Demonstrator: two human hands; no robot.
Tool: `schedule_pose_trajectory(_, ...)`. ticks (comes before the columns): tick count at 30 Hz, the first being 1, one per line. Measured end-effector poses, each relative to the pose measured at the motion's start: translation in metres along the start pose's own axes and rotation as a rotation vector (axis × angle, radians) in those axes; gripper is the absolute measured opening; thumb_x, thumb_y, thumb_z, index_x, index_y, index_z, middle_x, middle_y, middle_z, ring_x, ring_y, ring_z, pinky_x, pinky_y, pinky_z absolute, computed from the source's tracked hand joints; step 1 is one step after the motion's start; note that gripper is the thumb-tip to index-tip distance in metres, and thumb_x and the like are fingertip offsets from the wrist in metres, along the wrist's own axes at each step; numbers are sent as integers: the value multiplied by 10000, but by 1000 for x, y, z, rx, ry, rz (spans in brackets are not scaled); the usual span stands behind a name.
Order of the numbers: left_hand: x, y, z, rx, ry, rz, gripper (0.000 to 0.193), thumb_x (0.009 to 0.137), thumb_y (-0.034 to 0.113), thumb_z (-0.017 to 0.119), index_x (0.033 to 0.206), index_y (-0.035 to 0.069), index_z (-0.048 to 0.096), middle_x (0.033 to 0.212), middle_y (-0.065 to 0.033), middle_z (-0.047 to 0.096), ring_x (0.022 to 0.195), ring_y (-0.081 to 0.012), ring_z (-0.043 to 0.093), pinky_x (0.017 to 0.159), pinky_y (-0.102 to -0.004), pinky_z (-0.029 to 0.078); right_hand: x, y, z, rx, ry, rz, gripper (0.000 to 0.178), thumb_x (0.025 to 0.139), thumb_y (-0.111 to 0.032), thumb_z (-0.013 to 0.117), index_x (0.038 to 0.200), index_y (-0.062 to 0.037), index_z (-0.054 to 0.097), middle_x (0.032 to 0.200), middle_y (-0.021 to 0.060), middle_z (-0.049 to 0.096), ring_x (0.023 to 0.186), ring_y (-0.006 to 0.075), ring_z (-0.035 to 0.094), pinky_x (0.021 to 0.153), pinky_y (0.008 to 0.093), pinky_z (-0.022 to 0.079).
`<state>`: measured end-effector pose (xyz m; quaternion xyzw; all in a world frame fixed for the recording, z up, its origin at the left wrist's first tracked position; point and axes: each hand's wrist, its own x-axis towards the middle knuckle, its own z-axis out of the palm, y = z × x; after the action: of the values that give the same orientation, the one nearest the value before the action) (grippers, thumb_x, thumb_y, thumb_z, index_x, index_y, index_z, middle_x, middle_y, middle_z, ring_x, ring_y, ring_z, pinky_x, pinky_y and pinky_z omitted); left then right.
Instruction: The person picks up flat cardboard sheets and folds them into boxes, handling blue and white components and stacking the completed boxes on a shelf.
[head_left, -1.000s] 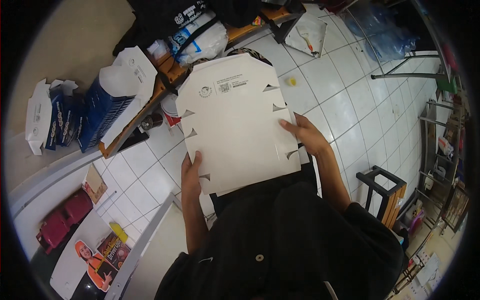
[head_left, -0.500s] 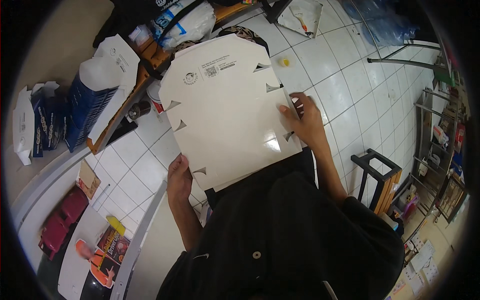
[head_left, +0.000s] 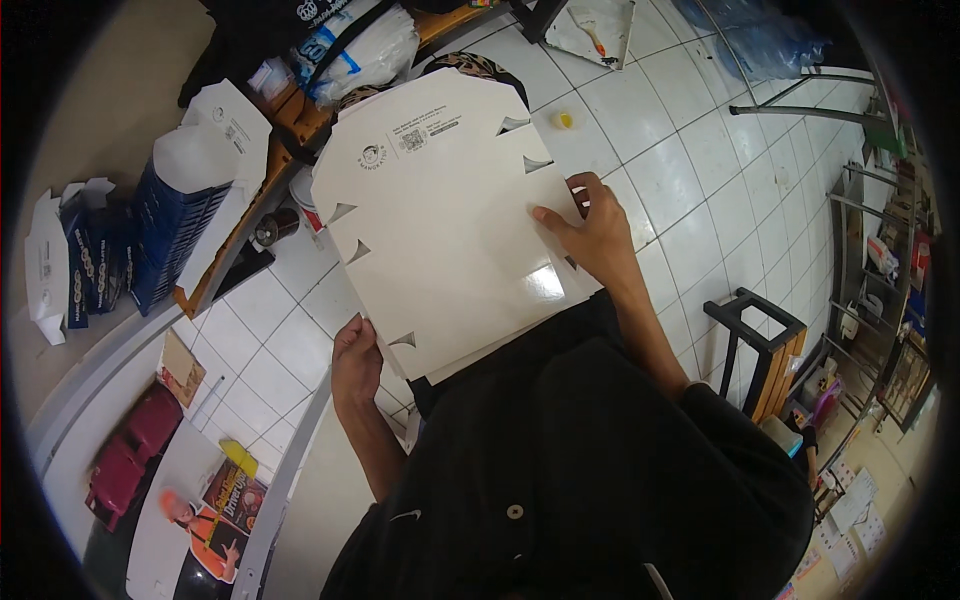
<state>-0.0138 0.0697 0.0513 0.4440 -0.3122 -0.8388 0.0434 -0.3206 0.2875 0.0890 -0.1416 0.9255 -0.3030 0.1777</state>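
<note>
A stack of flat, unfolded white cardboard box blanks (head_left: pixel 450 220) lies over my lap, with slots cut along both sides and small dark print near the far end. My left hand (head_left: pixel 356 365) pinches the near left edge, thumb on top and fingers beneath. On the right edge sits my right hand (head_left: pixel 600 225), its thumb on the top sheet and its other fingers curled at the edge, tips partly hidden. Light glares off the sheet close to that hand.
Left of me, blue-and-white folded boxes (head_left: pixel 180 235) and more blue cartons (head_left: pixel 90 250) stand on a table. A wooden-topped stool (head_left: pixel 765 350) is at the right. Beyond lie a tray with a brush (head_left: pixel 590 35), a yellow cap (head_left: pixel 562 120) and a metal rack (head_left: pixel 860 290).
My right hand has shifted slightly left and up, its thumb reaching farther onto the top sheet. My left hand keeps its hold on the near left edge. The view has shifted slightly.
</note>
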Motion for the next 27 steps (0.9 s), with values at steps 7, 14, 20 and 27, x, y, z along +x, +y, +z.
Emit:
schedule_pose_trajectory(7,8,-3,-4,126,56,67,318,1001,156,610,1217,-76,642,1128,-122,715,1014,-184,670,943,-320,493,20,-2,-8,177,-292,168,580,798,-408,810,1077,82,675,891,218,721,803,280,718,731,373,547)
schedule_pose_trajectory(14,7,-3,-6,173,134,24,281,946,157,694,1131,-54,685,916,-78,754,781,-139,695,747,-286,524,25,-24,-20,210,-295,178,560,871,-307,775,1209,113,624,1060,213,714,911,241,707,809,333,546)
schedule_pose_trajectory(20,11,-12,-9,113,75,33,288,946,152,704,1152,-49,686,909,-80,763,778,-135,699,740,-278,527,31,-11,-12,656,-519,301,684,901,-246,759,1420,91,468,1245,197,656,1116,253,646,978,322,493)
schedule_pose_trajectory(27,8,-14,-5,77,90,-12,292,970,175,687,1161,-45,686,927,-62,764,772,-118,694,727,-274,530,27,1,-39,747,-494,270,645,895,-217,756,1410,68,492,1258,195,646,1128,247,642,989,336,497)
